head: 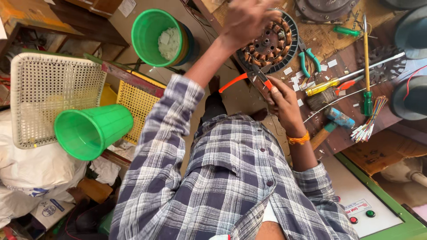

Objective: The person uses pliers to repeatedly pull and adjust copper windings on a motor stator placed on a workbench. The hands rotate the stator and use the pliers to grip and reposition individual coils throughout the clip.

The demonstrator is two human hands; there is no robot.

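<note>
Setting: cluttered workshop seen from above, with a worn brown workbench (342, 133) at one side and bare floor beside it.
Landmark: the round motor stator (268, 44) with copper windings lies flat near the bench's edge; every place below is told from it.
Left hand: my left hand (247, 18) hovers over the stator, blurred, fingers loosely curled; I cannot tell whether it has hold of anything.
Right hand: my right hand (282, 100) sits just beside the stator, fingers closed around one handle of the orange-handled cutters (249, 76).
Cutters: their jaws lie at the stator's rim, and the free orange handle sticks out past the bench edge.
Beside the stator: green-handled pliers (308, 60) lie touching its rim, with small white paper scraps (294, 80) scattered near.
Farther along the bench: a yellow-handled screwdriver (327, 84), a green-handled screwdriver (367, 95), a blue-headed hammer (334, 121) and a bundle of coloured wires (371, 120) lie well apart from the stator.
Behind the stator: a dark round motor cover (324, 8) rests at the bench's far end.
Off the bench: a green bucket (158, 38) holding white scraps stands near the stator on the floor side; a second green bucket (93, 131) lies tipped on a woven chair (49, 93), well apart.
In the way: my left forearm crosses over the stator's edge and hides part of it.
</note>
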